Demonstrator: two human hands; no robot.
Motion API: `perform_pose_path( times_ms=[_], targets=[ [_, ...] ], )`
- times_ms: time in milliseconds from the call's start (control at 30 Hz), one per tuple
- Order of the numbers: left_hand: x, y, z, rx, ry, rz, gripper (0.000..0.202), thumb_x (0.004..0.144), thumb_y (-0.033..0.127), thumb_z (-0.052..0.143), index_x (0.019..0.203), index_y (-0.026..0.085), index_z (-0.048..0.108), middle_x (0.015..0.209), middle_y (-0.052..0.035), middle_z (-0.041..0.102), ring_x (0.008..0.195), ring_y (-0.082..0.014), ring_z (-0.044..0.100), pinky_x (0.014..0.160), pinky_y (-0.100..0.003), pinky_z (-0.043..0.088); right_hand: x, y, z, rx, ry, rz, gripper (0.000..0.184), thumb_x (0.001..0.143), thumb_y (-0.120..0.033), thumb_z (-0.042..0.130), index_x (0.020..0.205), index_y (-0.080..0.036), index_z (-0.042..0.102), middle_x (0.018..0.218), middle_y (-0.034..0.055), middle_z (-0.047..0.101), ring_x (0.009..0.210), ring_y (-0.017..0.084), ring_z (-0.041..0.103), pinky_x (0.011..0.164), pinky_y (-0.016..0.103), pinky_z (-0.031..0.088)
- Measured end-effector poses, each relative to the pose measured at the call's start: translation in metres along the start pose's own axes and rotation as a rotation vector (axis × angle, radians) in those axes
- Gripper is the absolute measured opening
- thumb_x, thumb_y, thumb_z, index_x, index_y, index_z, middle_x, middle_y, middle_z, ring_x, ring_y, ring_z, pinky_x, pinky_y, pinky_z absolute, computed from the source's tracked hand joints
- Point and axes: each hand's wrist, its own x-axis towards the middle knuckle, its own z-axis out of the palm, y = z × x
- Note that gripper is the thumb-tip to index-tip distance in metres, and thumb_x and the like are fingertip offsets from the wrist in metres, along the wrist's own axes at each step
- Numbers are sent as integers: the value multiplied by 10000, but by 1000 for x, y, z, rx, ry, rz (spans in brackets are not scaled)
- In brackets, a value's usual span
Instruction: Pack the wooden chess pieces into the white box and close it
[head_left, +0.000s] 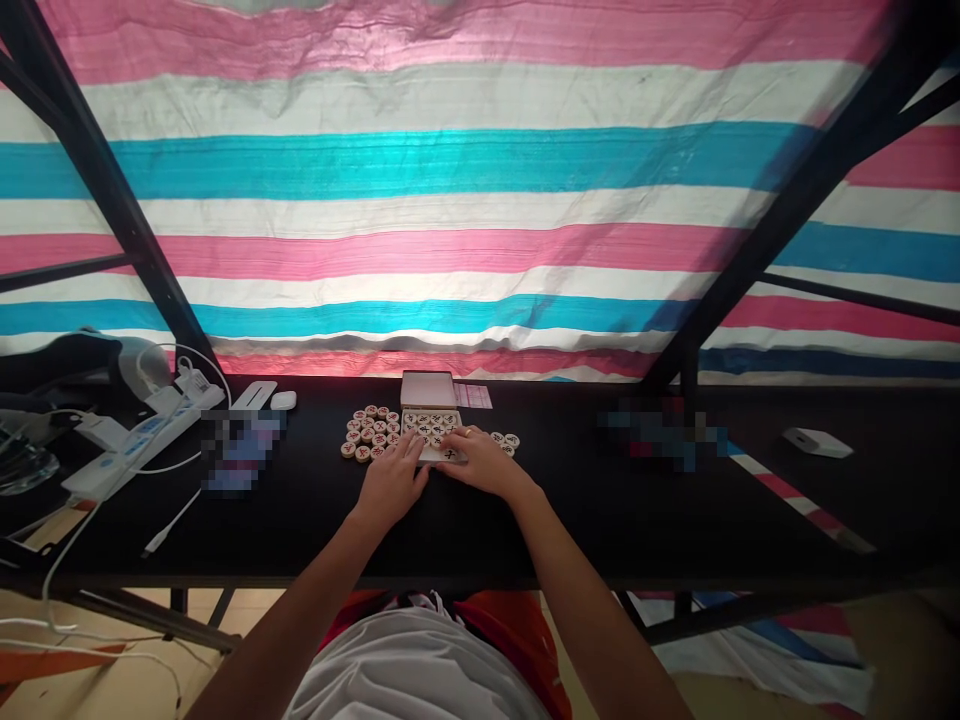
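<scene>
A small white box (428, 454) stands on the black table with its lid (427, 389) raised at the back. Rows of round Chinese chess pieces (433, 420) with dark characters lie inside. My left hand (391, 482) rests at the box's near left corner, fingers reaching over the edge and thumb by its front. My right hand (484, 462), wearing a ring, bends over the right side of the box; a Chinese chess piece (450, 454) shows between its thumb and fingers. Red-marked pieces (371, 433) are grouped left of the box. Several dark-marked pieces (510, 441) lie to the right.
A pink printed card (474, 397) lies behind the box. On the left are a power strip (150, 440), white cables, a white earbud case (283, 401) and a blurred phone-like object (246, 452). A small white device (817, 442) is far right. Striped sheeting (450, 200) hangs behind.
</scene>
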Motion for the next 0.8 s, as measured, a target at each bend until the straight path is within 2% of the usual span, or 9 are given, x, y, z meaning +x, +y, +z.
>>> perform_pose_path(
  times_ms=[200,500,600,667,733,800],
  targets=[
    [1,-2,2,39,-40,13,320,891,330,462,1145,182,587,1276,-85,553,1074,-234,562,886,-340,472,2,4,5,-28,-15,4,272,790,-414,611,987,-234,664,1033,60,612,928,201,531,871,337,407],
    [0,11,3,145,-54,-7,378,871,321,484,1174,107,557,1245,-157,545,955,-272,580,762,-367,483,1,0,3,-45,-14,6,250,788,-391,604,955,-214,664,1012,58,611,912,200,533,860,334,422],
    [0,12,4,148,-60,-3,392,872,317,482,1192,100,547,1257,-159,538,975,-283,571,761,-365,479,2,-4,6,-95,19,-2,330,764,-360,621,1062,-220,638,1104,80,591,1020,237,512,904,368,403],
    [0,12,4,154,-67,-4,388,871,305,479,1201,111,545,1267,-148,537,981,-282,572,763,-360,480,2,-8,9,-132,42,-42,400,751,-311,620,1144,-232,606,1223,91,544,1152,270,447,968,406,354],
    [0,11,4,161,-74,-6,387,870,290,470,1205,112,544,1278,-143,533,979,-280,574,758,-359,486,2,-11,11,-149,27,-90,439,753,-275,601,1190,-237,583,1291,89,509,1243,287,372,1014,431,304],
    [-1,11,5,164,-76,-9,391,869,282,464,1205,97,544,1287,-150,526,983,-282,575,756,-363,491,3,-14,13,-148,-9,-102,441,759,-262,583,1199,-231,581,1286,85,525,1260,288,360,1023,437,290]
  ],
)
